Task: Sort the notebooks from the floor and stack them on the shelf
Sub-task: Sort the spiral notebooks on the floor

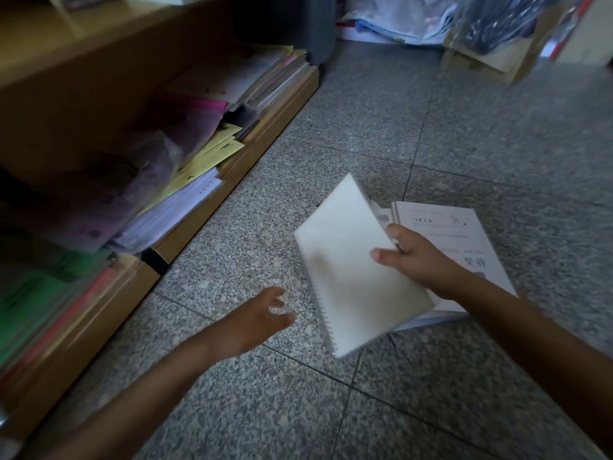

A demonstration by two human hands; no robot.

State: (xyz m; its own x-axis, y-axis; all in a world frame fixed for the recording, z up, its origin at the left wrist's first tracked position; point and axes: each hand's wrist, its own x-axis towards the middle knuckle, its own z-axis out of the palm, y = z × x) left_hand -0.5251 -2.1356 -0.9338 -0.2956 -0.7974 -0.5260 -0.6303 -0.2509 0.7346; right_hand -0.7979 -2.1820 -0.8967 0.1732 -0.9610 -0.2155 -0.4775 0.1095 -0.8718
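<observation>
White and spiral-bound, the notebook (351,270) hangs tilted above the floor (431,127), pinched at its right edge by the right hand (421,260), just over the pile of notebooks (464,234) lying on the tiles. The left hand (262,317) holds nothing, its fingers loose and spread near the spiral side. I judge the notebook light but a little floppy, so support under the spiral edge should steady it on the way to the shelf (265,127).

Left grip (262,313) splayed; right grip (414,257) curled, pinching
</observation>
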